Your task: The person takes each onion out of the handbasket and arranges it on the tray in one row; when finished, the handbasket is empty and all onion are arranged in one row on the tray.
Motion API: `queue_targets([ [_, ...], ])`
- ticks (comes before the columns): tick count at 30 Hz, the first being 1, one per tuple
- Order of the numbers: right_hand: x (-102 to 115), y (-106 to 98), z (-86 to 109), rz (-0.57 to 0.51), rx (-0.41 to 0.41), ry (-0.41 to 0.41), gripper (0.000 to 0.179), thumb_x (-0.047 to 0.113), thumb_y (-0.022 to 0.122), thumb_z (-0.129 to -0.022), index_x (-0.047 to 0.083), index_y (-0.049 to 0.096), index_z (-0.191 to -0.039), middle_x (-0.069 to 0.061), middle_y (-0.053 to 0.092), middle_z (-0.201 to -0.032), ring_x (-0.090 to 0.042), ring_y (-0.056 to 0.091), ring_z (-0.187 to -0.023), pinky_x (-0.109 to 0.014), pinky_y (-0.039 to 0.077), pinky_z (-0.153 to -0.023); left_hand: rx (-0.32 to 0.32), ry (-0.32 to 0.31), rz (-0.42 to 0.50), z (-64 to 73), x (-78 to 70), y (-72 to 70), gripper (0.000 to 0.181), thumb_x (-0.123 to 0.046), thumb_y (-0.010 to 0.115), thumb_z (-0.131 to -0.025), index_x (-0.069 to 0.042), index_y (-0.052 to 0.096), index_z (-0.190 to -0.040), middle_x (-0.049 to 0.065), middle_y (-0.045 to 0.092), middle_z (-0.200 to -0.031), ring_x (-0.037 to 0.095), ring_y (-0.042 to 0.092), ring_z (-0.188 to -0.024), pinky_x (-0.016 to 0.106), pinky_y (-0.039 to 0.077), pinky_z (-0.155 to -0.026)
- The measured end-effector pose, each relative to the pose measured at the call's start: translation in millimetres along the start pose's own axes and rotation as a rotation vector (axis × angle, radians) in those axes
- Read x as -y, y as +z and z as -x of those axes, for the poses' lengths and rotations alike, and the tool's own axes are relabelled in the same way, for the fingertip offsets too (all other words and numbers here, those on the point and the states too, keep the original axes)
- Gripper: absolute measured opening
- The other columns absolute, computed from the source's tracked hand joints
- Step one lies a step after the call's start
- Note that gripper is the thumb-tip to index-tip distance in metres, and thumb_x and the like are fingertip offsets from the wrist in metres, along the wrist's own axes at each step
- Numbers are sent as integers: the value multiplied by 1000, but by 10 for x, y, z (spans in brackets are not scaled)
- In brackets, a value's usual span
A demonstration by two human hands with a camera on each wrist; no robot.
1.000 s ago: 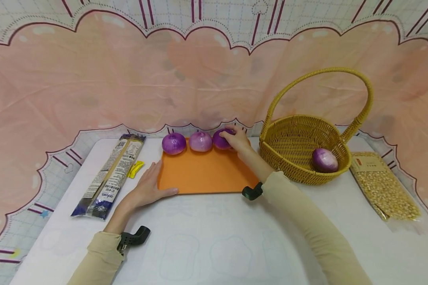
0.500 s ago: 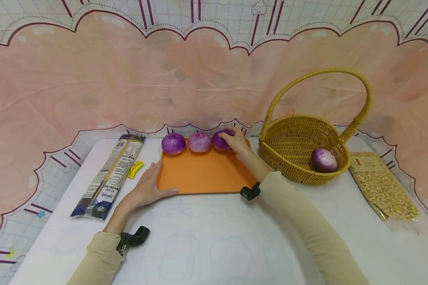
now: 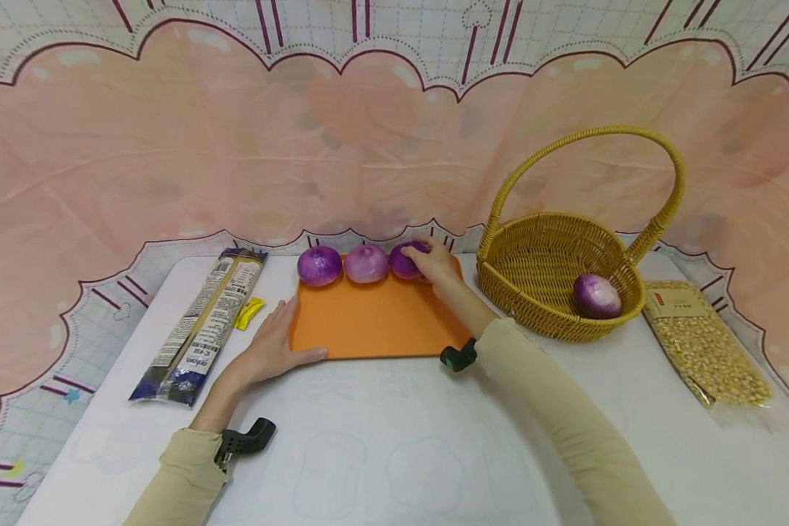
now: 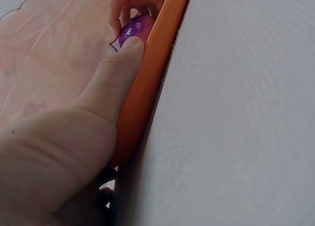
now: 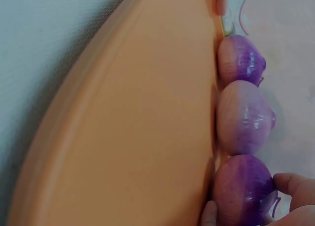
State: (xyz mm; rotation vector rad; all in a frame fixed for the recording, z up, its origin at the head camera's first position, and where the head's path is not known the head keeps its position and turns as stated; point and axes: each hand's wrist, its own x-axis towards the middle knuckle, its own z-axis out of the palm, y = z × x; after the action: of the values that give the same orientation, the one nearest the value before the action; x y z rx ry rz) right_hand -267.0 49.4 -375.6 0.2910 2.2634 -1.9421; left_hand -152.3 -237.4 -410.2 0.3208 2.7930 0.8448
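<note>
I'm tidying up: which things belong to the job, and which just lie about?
Probably in the job:
orange tray, touched by left hand
three purple onions, one in the right hand
wicker basket with fourth onion

Probably lying about:
long blue-ended packet
yellow sachet
bag of yellow kernels

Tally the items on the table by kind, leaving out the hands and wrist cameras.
Round purple onions: 4
Rectangular orange tray: 1
Yellow-brown woven basket with arched handle: 1
Long blue-ended printed packet: 1
Small yellow wrapped packet: 1
Clear bag of golden kernels: 1
Total: 9
</note>
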Motion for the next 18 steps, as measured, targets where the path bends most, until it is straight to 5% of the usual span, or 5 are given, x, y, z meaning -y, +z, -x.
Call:
queue_targets([
  [18, -8, 22, 54, -3, 14, -19, 52, 23, 64, -93, 14, 48, -141, -14, 43, -149, -32, 51, -130, -43, 50, -104, 4, -1, 3, -6, 14, 3, 118, -59, 69, -80, 1, 0, -155, 27, 4, -161, 46, 1, -149, 63, 5, -120],
])
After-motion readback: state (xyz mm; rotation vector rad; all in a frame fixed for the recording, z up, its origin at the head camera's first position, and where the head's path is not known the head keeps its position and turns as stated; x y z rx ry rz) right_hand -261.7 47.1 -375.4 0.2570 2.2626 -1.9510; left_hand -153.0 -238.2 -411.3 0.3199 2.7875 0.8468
